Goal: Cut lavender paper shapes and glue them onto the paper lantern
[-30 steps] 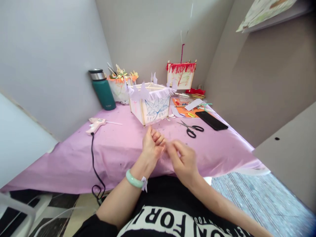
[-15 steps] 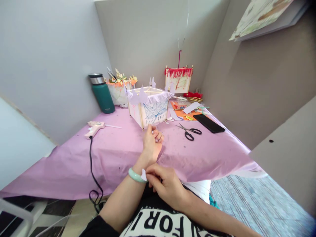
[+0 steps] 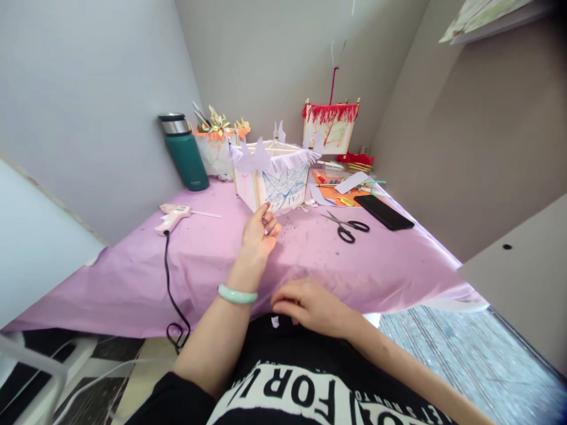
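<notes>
My left hand (image 3: 260, 231) is palm up with its fingers curled, by the lower front edge of a paper lantern (image 3: 283, 188). Its raised fingertip overlaps the panel; whether it presses on it I cannot tell. Something small and pale shows among those fingers, too small to name. The lantern has thin wooden sticks, blue and pink drawing, and lilac paper fringe and points. A pale green bangle (image 3: 238, 294) circles my left wrist. My right hand (image 3: 310, 304) is closed near the table's front edge, fingers bent inward. Just below its fingertips, a white paper scrap (image 3: 275, 321) shows against the black shirt.
On the pink tablecloth (image 3: 212, 254) lie a glue gun (image 3: 172, 219), scissors (image 3: 346, 226) and a phone (image 3: 383, 212). Orange paper (image 3: 341, 199) with scraps is behind them. A green bottle (image 3: 186, 154) and a red-fringed lantern (image 3: 330, 127) are at the back.
The small white paper has left my right fingertips and now shows below them, against the shirt. My right hand has moved away from the bangle. The view has shifted slightly.
</notes>
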{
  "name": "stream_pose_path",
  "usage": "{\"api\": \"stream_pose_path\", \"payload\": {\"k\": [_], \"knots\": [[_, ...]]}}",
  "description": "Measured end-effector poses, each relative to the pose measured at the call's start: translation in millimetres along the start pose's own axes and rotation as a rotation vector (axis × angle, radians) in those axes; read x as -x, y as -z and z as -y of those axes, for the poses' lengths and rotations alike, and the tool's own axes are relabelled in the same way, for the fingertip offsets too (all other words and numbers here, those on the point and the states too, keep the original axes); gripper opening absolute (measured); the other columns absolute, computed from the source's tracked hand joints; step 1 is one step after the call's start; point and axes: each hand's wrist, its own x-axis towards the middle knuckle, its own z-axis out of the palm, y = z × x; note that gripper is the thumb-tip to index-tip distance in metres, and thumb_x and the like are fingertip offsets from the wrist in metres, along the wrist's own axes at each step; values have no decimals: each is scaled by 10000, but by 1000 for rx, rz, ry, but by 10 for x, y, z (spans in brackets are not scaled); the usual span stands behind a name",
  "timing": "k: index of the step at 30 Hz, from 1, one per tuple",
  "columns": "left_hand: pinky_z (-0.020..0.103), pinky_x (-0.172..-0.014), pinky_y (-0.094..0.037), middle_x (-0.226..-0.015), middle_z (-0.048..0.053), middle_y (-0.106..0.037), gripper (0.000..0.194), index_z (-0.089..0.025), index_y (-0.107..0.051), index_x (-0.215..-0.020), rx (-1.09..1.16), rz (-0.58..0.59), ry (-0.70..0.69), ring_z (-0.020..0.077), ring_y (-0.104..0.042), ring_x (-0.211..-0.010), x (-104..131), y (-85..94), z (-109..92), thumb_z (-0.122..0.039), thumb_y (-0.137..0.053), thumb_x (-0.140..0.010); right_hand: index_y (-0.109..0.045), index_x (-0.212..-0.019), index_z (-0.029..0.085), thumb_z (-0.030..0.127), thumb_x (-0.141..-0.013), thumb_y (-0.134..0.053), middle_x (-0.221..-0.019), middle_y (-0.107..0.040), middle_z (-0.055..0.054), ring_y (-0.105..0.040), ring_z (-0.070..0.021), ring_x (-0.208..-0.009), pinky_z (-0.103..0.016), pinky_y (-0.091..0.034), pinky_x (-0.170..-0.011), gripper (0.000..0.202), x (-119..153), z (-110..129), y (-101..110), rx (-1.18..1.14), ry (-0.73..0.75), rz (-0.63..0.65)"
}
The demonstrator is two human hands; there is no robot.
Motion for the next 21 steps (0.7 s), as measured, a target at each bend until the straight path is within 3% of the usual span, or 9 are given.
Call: {"api": "stream_pose_path", "payload": {"k": [3,6,11,14,17,19,21], "knots": [[172,-345,-198,-494,-90,-381,72,-158,-512,-780,-40,15,-40,16,-221,-325,65,70,-205,-120,-539,-835,-663,-1058,243,228,-852,-557,-1003,-696,-14,-637,-156,-884,-261,-472,-798,232,21,-169,-110,56,12,243],[165,-339,-213,-510,-80,-422,45,-156,-545,-830,-63,24,-58,13,-236,-324,145,200,-400,-133,-518,-857,-702,-989,226,218,-852,-545,-951,-706,-22,-639,-156,-847,-252,-470,-780,210,-12,-367,-282,98,-24,288],[167,-328,-192,-422,-102,-256,150,-154,-544,-760,-132,-12,-68,31,-248,-316,345,427,-605,-259,-544,-868,-718,-866,228,249,-869,-492,-851,-713,-31,-645,-184,-779,-290,-484,-744,227,-68,-580,-346,239,-205,147],[164,-322,-156,-401,-106,-209,227,-149,-530,-703,-175,-41,-43,31,-200,-302,481,520,-604,-293,-530,-879,-669,-1046,241,255,-873,-462,-1047,-682,-73,-609,-249,-995,-401,-434,-912,271,-98,-669,-270,419,-312,-144],[157,-329,-153,-385,-108,-207,199,-143,-564,-738,-215,-8,12,34,-179,-301,597,602,-533,-252,-500,-892,-537,-1254,219,324,-873,-464,-1279,-556,-117,-461,-306,-1223,-487,-345,-1012,402,-112,-768,-220,482,-412,-382],[153,-340,-173,-374,-103,-239,178,-135,-596,-769,-278,62,81,33,-189,-306,663,653,-463,-238,-504,-882,-532,-1256,201,357,-873,-463,-1311,-525,-134,-436,-324,-1244,-496,-367,-992,419,-93,-831,-209,462,-460,-409],[151,-353,-178,-369,-87,-303,164,-122,-627,-791,-386,164,203,26,-202,-311,718,698,-381,-246,-540,-854,-627,-1114,209,332,-859,-483,-1188,-614,-123,-544,-309,-1117,-456,-438,-909,317,-59,-892,-210,415,-473,-258]]}}
